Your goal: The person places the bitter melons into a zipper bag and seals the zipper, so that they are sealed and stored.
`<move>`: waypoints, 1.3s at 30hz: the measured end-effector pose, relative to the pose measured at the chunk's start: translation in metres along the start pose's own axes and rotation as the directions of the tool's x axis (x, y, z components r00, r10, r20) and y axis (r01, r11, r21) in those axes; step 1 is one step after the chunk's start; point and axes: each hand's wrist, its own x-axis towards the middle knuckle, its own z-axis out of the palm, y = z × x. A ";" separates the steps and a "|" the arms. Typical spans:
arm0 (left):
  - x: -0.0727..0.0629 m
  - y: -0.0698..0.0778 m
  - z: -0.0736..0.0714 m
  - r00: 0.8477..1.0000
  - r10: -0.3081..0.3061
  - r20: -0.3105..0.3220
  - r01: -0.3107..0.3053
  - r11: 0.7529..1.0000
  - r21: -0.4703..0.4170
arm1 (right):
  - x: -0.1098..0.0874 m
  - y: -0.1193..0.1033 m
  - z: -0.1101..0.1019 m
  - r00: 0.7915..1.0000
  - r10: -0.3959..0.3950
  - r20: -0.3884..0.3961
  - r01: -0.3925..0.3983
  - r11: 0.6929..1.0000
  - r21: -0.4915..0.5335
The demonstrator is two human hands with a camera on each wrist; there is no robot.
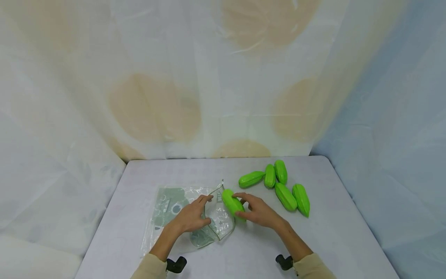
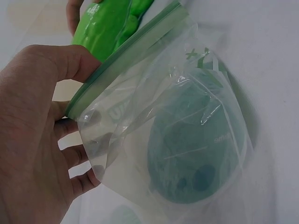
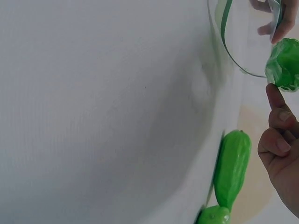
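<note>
My left hand holds the rim of a clear zip bag with green trim and green print. The thumb lies along the green zip strip, and the other fingers show behind the film in the left wrist view. The mouth of the bag gapes toward the right. My right hand grips a bright green, cucumber-shaped vegetable between thumb and fingers, right at the bag's mouth. Its shiny, ridged end shows beyond a fingertip in the right wrist view.
Several more green vegetables lie in a loose group at the back right of the white table. Flat printed clear plastic lies under and behind my left hand. Pale curtains hang around the table.
</note>
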 end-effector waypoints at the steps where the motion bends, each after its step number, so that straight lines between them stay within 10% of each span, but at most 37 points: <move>1: 0.000 0.000 0.000 1.000 0.000 0.001 0.000 1.000 -0.002 | 0.000 0.000 0.001 1.000 -0.002 0.006 0.002 1.000 0.001; 39: 0.002 0.002 0.004 1.000 -0.018 0.007 0.018 1.000 -0.001 | 0.017 -0.009 0.044 0.998 0.054 -0.025 -0.059 0.951 -0.304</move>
